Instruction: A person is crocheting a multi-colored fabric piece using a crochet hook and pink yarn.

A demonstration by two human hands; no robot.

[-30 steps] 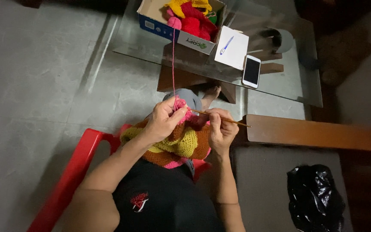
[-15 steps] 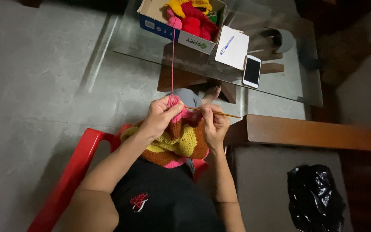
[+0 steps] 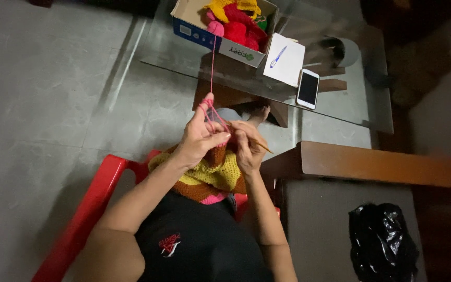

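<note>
Crocheting in the lap: the right hand (image 3: 247, 149) grips the hook (image 3: 262, 145) at the striped piece (image 3: 212, 175); the left hand (image 3: 200, 137) is closed, tensioning pink yarn (image 3: 213, 62). Keep that strand taut from the box (image 3: 220, 31) beyond.

The crochet piece (image 3: 212, 175), banded in yellow, brown and pink, lay bunched on the person's lap, its upper edge gathered up between the hands. A thin wooden crochet hook (image 3: 261, 145) stuck out rightwards from it, tilted slightly down. A strand of pink yarn (image 3: 213, 68) ran taut and nearly straight upward from it.
</note>
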